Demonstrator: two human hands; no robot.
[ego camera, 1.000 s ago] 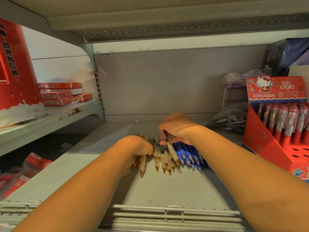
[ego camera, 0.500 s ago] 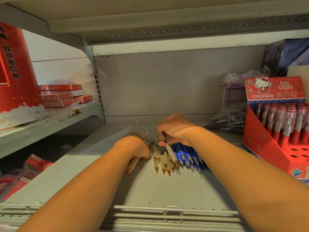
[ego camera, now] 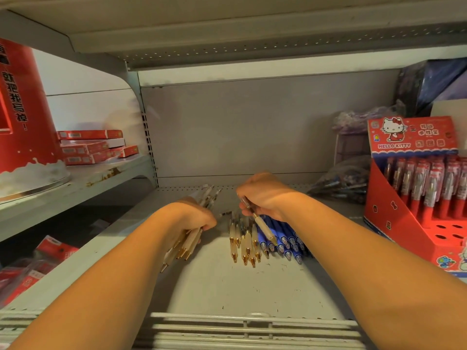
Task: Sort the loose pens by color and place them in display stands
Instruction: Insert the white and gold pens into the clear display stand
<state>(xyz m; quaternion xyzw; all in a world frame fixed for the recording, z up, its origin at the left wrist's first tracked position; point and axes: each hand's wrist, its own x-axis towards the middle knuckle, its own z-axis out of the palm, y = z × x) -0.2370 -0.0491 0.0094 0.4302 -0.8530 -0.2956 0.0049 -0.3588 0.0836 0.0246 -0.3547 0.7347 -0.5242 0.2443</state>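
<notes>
Left hand (ego camera: 192, 215), at the centre of the frame, grips a bundle of cream pens (ego camera: 185, 242). Right hand (ego camera: 262, 198), just to its right, pinches one cream pen (ego camera: 260, 223) above the loose cream pens (ego camera: 243, 245) and blue pens (ego camera: 283, 238) lying on the shelf (ego camera: 227, 291). A red display stand (ego camera: 394, 218) is at the right edge.

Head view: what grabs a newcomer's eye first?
The two bare forearms reaching onto the grey shelf: the left hand clutches a bundle of cream pens, and the right hand pinches a single cream pen over loose cream pens and blue pens. At far right stands a bright red Hello Kitty display stand holding red pens.
</notes>
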